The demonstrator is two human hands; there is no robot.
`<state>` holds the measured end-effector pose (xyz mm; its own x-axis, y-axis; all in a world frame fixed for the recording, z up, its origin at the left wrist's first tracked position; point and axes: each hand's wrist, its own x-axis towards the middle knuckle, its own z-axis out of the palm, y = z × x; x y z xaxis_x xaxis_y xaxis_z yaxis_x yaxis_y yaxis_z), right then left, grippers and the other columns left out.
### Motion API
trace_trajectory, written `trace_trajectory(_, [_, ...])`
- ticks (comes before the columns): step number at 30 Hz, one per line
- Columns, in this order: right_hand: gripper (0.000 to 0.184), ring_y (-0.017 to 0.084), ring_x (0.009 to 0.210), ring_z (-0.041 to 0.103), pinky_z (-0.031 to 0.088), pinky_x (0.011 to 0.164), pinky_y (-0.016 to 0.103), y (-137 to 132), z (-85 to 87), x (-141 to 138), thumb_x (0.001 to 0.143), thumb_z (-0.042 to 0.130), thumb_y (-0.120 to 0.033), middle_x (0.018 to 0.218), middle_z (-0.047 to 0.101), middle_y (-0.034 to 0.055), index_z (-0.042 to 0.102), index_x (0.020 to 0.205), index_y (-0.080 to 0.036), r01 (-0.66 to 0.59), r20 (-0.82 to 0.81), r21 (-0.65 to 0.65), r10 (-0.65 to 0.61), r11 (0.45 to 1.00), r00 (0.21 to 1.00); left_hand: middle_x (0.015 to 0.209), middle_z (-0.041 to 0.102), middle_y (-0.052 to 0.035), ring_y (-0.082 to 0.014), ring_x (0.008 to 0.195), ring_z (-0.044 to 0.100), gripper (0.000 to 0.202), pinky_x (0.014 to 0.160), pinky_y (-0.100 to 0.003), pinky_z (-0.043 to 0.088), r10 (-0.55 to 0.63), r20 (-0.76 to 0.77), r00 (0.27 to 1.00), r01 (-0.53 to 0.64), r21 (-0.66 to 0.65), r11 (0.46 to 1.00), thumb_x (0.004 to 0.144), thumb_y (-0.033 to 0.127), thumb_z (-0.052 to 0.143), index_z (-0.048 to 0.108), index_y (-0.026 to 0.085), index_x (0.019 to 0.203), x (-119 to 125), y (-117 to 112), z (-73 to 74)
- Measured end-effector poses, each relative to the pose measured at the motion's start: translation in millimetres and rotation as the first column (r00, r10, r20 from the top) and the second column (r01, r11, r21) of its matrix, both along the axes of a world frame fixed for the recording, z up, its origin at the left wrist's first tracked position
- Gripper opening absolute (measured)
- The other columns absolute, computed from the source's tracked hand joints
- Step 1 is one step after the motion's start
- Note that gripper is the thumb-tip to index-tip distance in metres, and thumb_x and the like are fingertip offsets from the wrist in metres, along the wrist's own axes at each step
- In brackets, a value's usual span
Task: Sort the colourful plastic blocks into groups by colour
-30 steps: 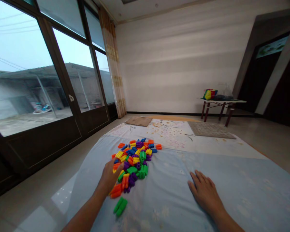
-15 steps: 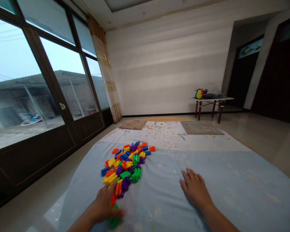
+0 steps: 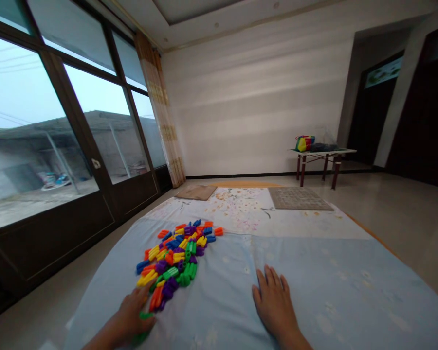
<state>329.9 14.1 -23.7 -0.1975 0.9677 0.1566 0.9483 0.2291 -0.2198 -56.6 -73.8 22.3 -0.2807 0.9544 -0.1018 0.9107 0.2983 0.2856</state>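
A heap of several coloured plastic blocks (image 3: pixel 177 253) lies on a pale blue sheet (image 3: pixel 332 291) spread on the floor. My left hand (image 3: pixel 133 313) rests at the near edge of the heap with its fingers curled over a green block (image 3: pixel 143 324). My right hand (image 3: pixel 273 304) lies flat on the sheet to the right of the heap, palm down and fingers spread, holding nothing.
A white flowered sheet (image 3: pixel 241 209) lies beyond the blue one, with two mats (image 3: pixel 299 198) at its far end. A small table (image 3: pixel 321 158) with a colourful bag stands by the back wall. Glass doors (image 3: pixel 58 160) run along the left.
My left hand drew back from the middle of the heap to its near edge and closed over the green block. My right hand stayed flat; the view shifted.
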Motion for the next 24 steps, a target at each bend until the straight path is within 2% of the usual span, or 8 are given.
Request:
trace_trajectory(4, [0.055,0.031,0.134,0.033,0.017,0.109,0.052,0,0.8,2,0.091,0.028,-0.043,0.144,0.04,0.0143,0.049,0.135,-0.016,-0.014,-0.001,-0.001,0.014,1.0,1.0,0.105,0.066,-0.0072,-0.0253,0.1,0.06,0.06,0.09,-0.035,0.045,0.036,0.086,0.996,-0.044,0.093,0.995,0.061,0.037,0.052,0.054,0.019,0.118,15,15,10.3])
trace_trajectory(9, [0.055,0.029,0.134,0.033,0.016,0.11,0.05,1,-0.9,1,0.091,0.029,-0.043,0.145,0.039,0.013,0.049,0.135,-0.017,0.003,0.0,-0.013,-0.003,1.0,1.0,0.092,0.067,-0.0049,-0.0238,0.09,0.061,0.033,0.081,-0.033,0.047,-0.036,0.047,0.998,0.03,0.128,0.991,0.064,0.04,0.055,0.065,0.02,0.088,26,64,35.9])
trace_trajectory(13, [0.055,0.027,0.135,0.032,0.016,0.111,0.048,1,-2.7,0,0.091,0.029,-0.045,0.145,0.04,0.0114,0.049,0.135,-0.018,0.028,0.01,-0.012,-0.028,1.0,1.0,0.111,0.064,-0.0114,-0.0246,0.105,0.057,0.044,0.093,-0.035,0.042,-0.094,0.011,0.996,0.089,0.223,0.971,0.075,0.043,0.047,0.062,0.016,0.106,30,109,55.9])
trace_trajectory(15, [0.055,0.027,0.135,0.033,0.017,0.111,0.047,1,-3.6,0,0.091,0.029,-0.046,0.144,0.041,0.0106,0.05,0.134,-0.019,0.033,0.015,-0.004,-0.033,0.999,0.999,0.123,0.058,-0.0143,-0.0253,0.115,0.051,0.052,0.1,-0.038,0.037,-0.13,-0.007,0.991,0.128,0.264,0.956,0.08,0.047,0.04,0.057,0.014,0.117,36,122,59.8])
trace_trajectory(17, [0.055,0.026,0.135,0.033,0.018,0.111,0.047,1,-4.7,0,0.091,0.03,-0.047,0.144,0.041,0.0099,0.05,0.134,-0.019,0.037,0.022,0.009,-0.037,0.999,0.999,0.131,0.052,-0.0155,-0.0275,0.124,0.043,0.057,0.107,-0.044,0.029,-0.172,-0.025,0.985,0.171,0.284,0.943,0.082,0.05,0.037,0.053,0.015,0.124,46,123,57.6])
trace_trajectory(20, [0.055,0.025,0.134,0.034,0.019,0.111,0.046,0,-6.9,1,0.091,0.03,-0.048,0.143,0.043,0.0091,0.051,0.133,-0.019,0.043,0.041,0.033,-0.044,0.999,0.998,0.142,0.042,-0.0099,-0.0322,0.135,0.028,0.061,0.111,-0.058,0.007,-0.297,-0.051,0.954,0.3,0.26,0.918,0.069,0.051,0.058,0.054,0.028,0.125,63,110,46.0])
trace_trajectory(22, [0.054,0.025,0.134,0.035,0.02,0.111,0.045,0,-9.2,2,0.091,0.031,-0.049,0.142,0.044,0.0084,0.051,0.133,-0.02,0.043,0.052,0.05,-0.045,0.998,0.998,0.144,0.041,-0.0078,-0.0332,0.136,0.025,0.066,0.11,-0.062,-0.002,-0.483,-0.109,0.869,0.495,0.164,0.853,0.06,0.047,0.067,0.054,0.034,0.124,70,100,37.5])
trace_trajectory(24, [0.054,0.025,0.133,0.037,0.022,0.111,0.045,1,-12.7,3,0.091,0.032,-0.05,0.141,0.045,0.008,0.052,0.132,-0.021,0.04,0.057,0.07,-0.044,0.997,0.997,0.139,0.045,-0.0098,-0.0331,0.135,0.028,0.058,0.108,-0.064,-0.004,-0.598,-0.184,0.78,0.617,0.069,0.784,0.061,0.045,0.066,0.058,0.032,0.117,72,95,31.9])
